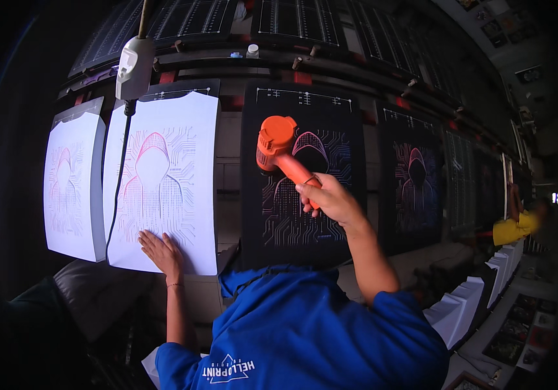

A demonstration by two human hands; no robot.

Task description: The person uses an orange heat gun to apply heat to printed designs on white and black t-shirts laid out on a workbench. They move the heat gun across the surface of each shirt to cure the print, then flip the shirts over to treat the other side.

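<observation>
Orange blower (292, 167) is over the upper-L part of black cloth (318, 156), long axis slanting toward that cloth's lower R, w/ R hand (331, 198) nearer & closed round it, while L hand (162, 253) lies flat, holding nothing, on white cloth (155, 175) L of black cloth.

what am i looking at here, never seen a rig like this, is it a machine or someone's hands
No machine arm: these are a person's own two bare hands. The single picture comes from a wide camera on their head, looking down, so straight edges bend. The right hand grips an orange tool, shaped like a hair dryer, by its handle, over a black printed panel. The left hand lies flat on a white printed panel. Both prints show a hooded figure. A white connector hangs at upper left. Far right, another person wears yellow.
</observation>
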